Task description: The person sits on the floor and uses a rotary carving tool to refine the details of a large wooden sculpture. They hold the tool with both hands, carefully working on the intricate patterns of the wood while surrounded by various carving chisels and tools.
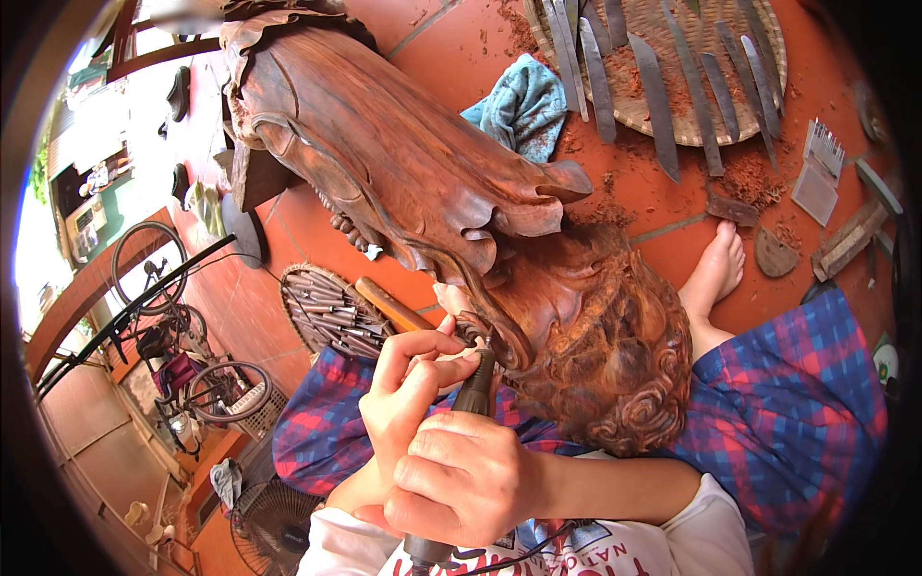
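Observation:
A large carved wooden figure (pixel 384 134) with draped folds lies across my lap, its curly carved end (pixel 615 355) nearest me. My right hand (pixel 466 480) is wrapped round the body of a dark rotary tool (pixel 475 389). The tool's slim nose points away from me and meets the rim of a carved curl (pixel 471 326). Beside that nose is my left hand (pixel 399 394), its fingers bent in, their tips against the tool's front end and the wood. The bit itself is too small to make out.
A round basket of chisels (pixel 331 312) stands left of the carving. Flat blades (pixel 658 106) lie over a woven tray (pixel 624 91) at the far right, near wood shavings and a blue cloth (pixel 523 106). A fan (pixel 274 528) and bicycle (pixel 192 374) are at the left.

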Motion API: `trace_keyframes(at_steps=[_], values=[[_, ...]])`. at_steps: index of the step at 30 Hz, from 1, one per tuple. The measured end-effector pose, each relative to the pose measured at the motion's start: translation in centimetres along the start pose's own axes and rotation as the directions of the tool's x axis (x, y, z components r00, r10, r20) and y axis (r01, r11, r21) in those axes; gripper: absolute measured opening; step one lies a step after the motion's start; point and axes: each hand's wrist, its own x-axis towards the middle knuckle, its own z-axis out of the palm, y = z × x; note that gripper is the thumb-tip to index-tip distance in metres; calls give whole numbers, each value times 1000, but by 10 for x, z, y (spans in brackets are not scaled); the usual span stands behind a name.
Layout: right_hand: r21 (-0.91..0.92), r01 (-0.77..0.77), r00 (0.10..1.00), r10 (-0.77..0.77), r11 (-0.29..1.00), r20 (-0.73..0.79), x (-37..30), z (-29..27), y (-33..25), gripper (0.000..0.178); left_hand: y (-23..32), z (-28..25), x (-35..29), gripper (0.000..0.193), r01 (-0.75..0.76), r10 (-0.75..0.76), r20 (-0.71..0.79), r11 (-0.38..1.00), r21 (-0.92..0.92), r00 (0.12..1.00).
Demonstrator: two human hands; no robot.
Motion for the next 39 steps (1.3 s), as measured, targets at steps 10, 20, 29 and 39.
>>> trace_keyframes(at_steps=[10,20,29,39], values=[[64,-127,992,125,990,33,1,-11,-7,17,6,2,-8,23,46,-49,40,995,91,998],[104,-24,998,30,994,-62,3,-14,4,23,14,0,5,26,27,-35,30,970,240,999],[164,-136,987,147,977,-58,1,-24,0,21,24,3,1,23,95,-137,115,945,312,984],[60,-81,997,81,995,-1,8,-12,-1,20,16,-1,9,25,33,-41,48,987,160,998]])
